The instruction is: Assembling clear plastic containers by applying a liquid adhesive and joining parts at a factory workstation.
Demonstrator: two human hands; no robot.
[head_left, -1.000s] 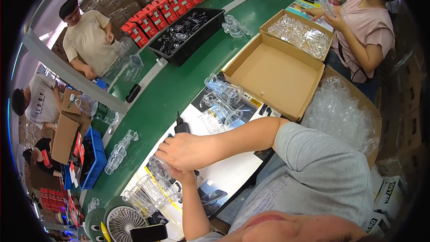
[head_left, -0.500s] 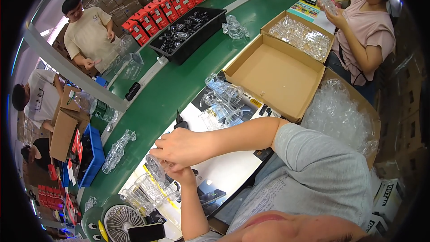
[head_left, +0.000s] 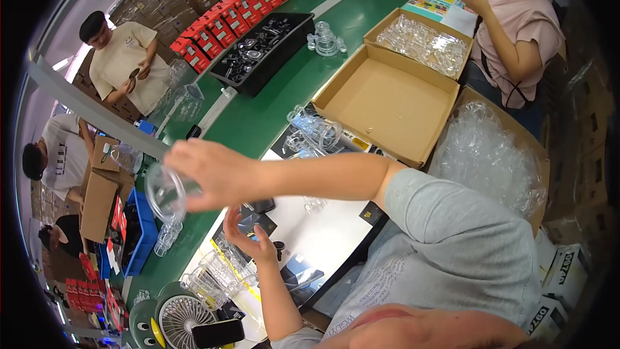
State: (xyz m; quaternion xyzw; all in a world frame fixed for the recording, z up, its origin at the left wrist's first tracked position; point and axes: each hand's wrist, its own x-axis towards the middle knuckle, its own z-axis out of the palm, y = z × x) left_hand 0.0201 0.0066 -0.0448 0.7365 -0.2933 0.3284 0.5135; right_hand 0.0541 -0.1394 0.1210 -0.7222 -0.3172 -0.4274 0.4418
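My right hand is closed around a round, clear plastic piece, held up over the green table and blurred by motion. My left hand is empty, its fingers apart and curled, below and to the right of the right hand. Small dark items lie behind its fingers, partly hidden by my right arm. Close by on the white work surface stand several clear plastic cup-like pieces. More clear plastic shells lie beyond my right forearm.
An open cardboard box sits to the right, beside a box of clear plastic parts and a bag of clear pieces. Further off are a black tray, red boxes and co-workers. A small fan and phone stand nearest.
My right hand has moved up and left, away from the left hand, carrying the clear plastic piece. My left hand has let go and its fingers have spread.
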